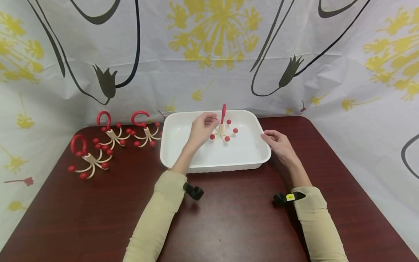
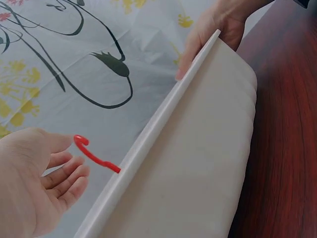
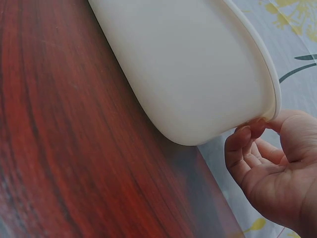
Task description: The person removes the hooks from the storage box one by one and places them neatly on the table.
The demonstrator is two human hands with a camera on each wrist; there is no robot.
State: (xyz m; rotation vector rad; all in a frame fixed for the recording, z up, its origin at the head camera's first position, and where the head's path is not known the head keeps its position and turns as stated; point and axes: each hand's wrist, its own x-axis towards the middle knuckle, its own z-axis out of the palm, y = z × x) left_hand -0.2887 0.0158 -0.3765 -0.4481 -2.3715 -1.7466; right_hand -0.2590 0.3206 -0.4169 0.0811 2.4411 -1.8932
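A white plastic tray (image 1: 242,156) stands on the dark red table. Inside it, a hook hanger (image 1: 222,129) with a red hook and cream arms tipped with red balls stands upright. My left hand (image 1: 202,128) hovers over the tray just left of that hook, its fingers loosely bent. From the left wrist, a gap shows between this hand (image 2: 34,178) and the red hook (image 2: 96,157); the tray wall hides the hanger's arms. With thumb and fingertips, my right hand (image 3: 277,166) pinches the tray's rim at its right end.
Three more hook hangers of the same kind, at the back (image 1: 112,135), beside the tray (image 1: 148,136) and nearer the front (image 1: 91,160), stand on the table's left side. A patterned white sheet (image 1: 216,87) hangs behind the table (image 1: 229,218).
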